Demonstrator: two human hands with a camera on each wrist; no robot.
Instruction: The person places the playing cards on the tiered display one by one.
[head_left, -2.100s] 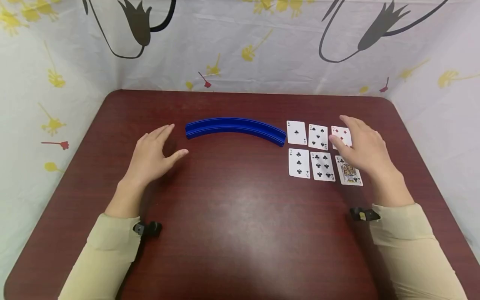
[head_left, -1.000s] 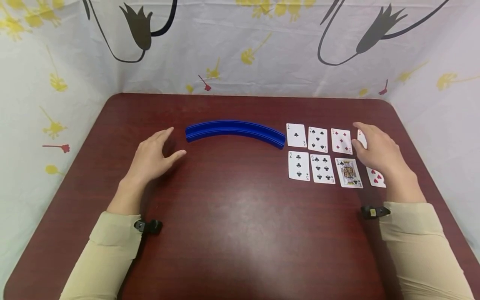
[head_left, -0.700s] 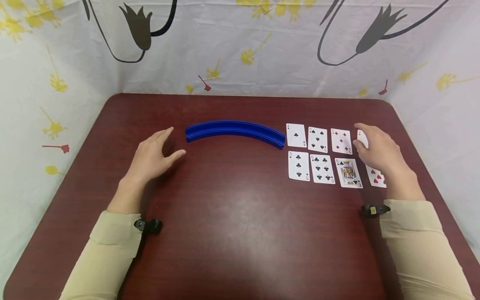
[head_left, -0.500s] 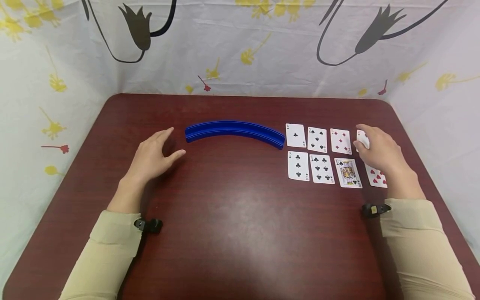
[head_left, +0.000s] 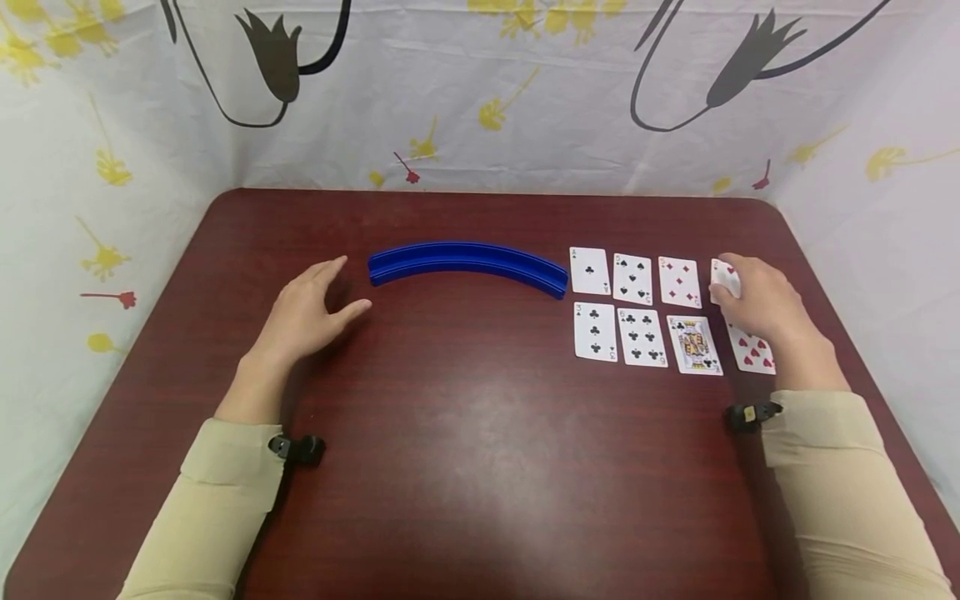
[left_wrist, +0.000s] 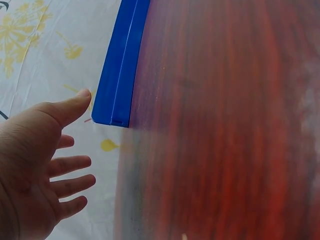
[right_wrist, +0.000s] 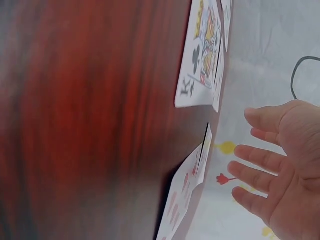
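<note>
My right hand (head_left: 765,304) hovers over the right end of two rows of playing cards, fingers loosely extended and thumb apart. Beneath it, a hearts card (head_left: 723,277) of the far row and a hearts card (head_left: 752,352) of the near row are partly covered. In the right wrist view nothing lies between the fingers; the king of clubs (right_wrist: 200,65) is close by. My left hand (head_left: 300,308) stays spread above the table, left of a blue curved card holder (head_left: 468,257). The left wrist view has the spread hand (left_wrist: 45,160) beside the holder's end (left_wrist: 115,95).
Left of the hearts cards lie the ace of clubs (head_left: 589,271), five of spades (head_left: 633,279), five of diamonds (head_left: 678,282), three of clubs (head_left: 596,332) and six of clubs (head_left: 642,337), face up. A patterned white cloth (head_left: 450,100) hangs around the dark red table (head_left: 465,467).
My right hand has shifted right from over the five of diamonds and king of clubs to the hearts cards, uncovering the former two, then drifted slightly nearer. My left hand is nearly still.
</note>
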